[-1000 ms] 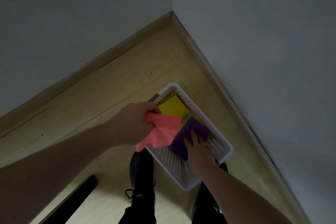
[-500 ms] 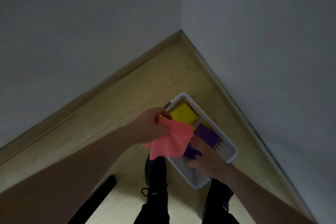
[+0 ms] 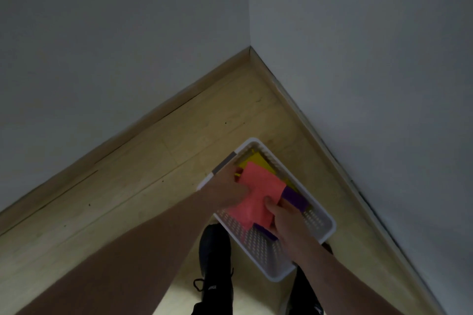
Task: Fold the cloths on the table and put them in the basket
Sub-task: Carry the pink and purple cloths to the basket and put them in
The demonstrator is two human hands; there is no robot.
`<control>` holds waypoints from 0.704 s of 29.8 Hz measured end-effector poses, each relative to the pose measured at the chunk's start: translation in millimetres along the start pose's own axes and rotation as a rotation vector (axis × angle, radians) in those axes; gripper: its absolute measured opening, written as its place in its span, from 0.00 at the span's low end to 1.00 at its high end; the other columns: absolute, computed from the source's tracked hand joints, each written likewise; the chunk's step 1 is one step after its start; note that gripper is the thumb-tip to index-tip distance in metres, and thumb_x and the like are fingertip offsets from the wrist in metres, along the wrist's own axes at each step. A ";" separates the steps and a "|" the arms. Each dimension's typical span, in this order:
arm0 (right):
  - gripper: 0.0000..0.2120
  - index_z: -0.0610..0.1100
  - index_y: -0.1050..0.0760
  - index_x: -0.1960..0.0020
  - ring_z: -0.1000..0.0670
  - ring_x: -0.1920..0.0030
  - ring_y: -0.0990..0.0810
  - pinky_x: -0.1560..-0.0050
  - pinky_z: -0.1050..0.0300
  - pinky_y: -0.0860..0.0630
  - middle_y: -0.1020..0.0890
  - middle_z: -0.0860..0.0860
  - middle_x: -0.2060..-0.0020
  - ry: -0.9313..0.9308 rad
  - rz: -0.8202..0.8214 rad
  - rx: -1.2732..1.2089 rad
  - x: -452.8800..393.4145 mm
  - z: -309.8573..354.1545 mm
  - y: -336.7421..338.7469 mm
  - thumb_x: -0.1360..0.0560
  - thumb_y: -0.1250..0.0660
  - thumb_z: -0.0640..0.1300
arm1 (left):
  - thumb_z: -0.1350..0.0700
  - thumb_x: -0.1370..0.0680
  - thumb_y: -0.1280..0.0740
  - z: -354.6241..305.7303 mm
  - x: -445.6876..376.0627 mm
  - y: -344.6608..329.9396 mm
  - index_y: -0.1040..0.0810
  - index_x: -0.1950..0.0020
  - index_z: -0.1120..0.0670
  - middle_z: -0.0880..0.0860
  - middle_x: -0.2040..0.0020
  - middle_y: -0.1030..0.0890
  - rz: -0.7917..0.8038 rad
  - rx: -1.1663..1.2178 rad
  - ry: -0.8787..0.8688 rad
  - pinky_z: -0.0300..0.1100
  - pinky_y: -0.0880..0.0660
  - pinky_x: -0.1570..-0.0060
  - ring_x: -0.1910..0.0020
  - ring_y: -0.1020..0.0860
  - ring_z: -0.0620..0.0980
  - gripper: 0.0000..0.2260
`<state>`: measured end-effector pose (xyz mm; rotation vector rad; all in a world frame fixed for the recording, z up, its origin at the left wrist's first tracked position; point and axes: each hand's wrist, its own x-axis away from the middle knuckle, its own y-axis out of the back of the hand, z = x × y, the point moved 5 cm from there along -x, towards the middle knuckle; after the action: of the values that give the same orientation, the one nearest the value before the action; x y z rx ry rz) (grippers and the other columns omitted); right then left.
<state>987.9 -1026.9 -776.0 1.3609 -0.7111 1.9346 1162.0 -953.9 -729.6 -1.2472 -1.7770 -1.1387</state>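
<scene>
Closest are two black shoes (image 3: pixel 214 258) on the floor. The right hand (image 3: pixel 286 220) pinches the pink cloth (image 3: pixel 258 197) with its thumb. The left hand (image 3: pixel 227 186) holds its other side. The cloth lies inside the white basket (image 3: pixel 325 231), over the purple cloth (image 3: pixel 294 198) and yellow cloth (image 3: pixel 257 161).

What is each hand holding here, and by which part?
Both hold the pink cloth over the white basket: the left hand grips its left edge, the right hand pinches its near right edge, thumb on top.
</scene>
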 end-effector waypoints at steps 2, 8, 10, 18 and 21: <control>0.12 0.42 0.21 0.38 0.43 0.47 0.15 0.44 0.45 0.18 0.14 0.44 0.46 -0.038 -0.043 -0.068 -16.1 -7.8 -6.5 0.19 0.31 0.45 | 0.48 0.28 0.34 14.5 -12.7 -7.4 0.29 0.27 0.50 0.50 0.37 0.21 -0.049 -0.182 0.020 0.43 0.20 0.50 0.44 0.20 0.49 0.28; 0.20 0.41 0.29 0.28 0.42 0.48 0.16 0.41 0.39 0.19 0.16 0.46 0.49 -0.055 -0.100 -0.010 -57.7 -19.3 -24.5 0.18 0.34 0.45 | 0.58 0.22 0.36 27.4 -45.7 -20.2 0.29 0.36 0.54 0.54 0.43 0.19 -0.283 -0.455 -0.029 0.47 0.19 0.54 0.50 0.19 0.53 0.15; 0.19 0.43 0.28 0.29 0.44 0.51 0.15 0.45 0.40 0.17 0.16 0.46 0.51 -0.030 -0.119 0.029 -71.8 -18.5 -25.6 0.18 0.34 0.46 | 0.58 0.22 0.36 25.9 -55.5 -23.3 0.32 0.30 0.54 0.54 0.39 0.21 -0.339 -0.442 -0.070 0.51 0.19 0.49 0.45 0.19 0.55 0.20; 0.16 0.39 0.26 0.36 0.43 0.50 0.16 0.46 0.44 0.18 0.17 0.45 0.49 0.060 -0.161 0.474 -100.4 0.0 -34.9 0.20 0.35 0.47 | 0.61 0.20 0.37 41.1 -71.5 -38.9 0.50 0.17 0.55 0.56 0.22 0.34 -0.279 -0.497 -0.072 0.51 0.27 0.31 0.26 0.31 0.56 0.34; 0.24 0.41 0.33 0.29 0.45 0.52 0.21 0.55 0.52 0.26 0.20 0.45 0.47 0.182 -0.237 0.704 -81.6 10.5 -19.9 0.21 0.34 0.48 | 0.61 0.20 0.38 38.9 -54.9 -42.9 0.50 0.18 0.56 0.57 0.19 0.42 -0.235 -0.565 -0.097 0.53 0.34 0.26 0.21 0.39 0.57 0.33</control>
<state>1029.2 -1038.8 -849.0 1.5399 0.2497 2.1595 1136.8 -944.6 -804.8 -1.4495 -1.7666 -1.8329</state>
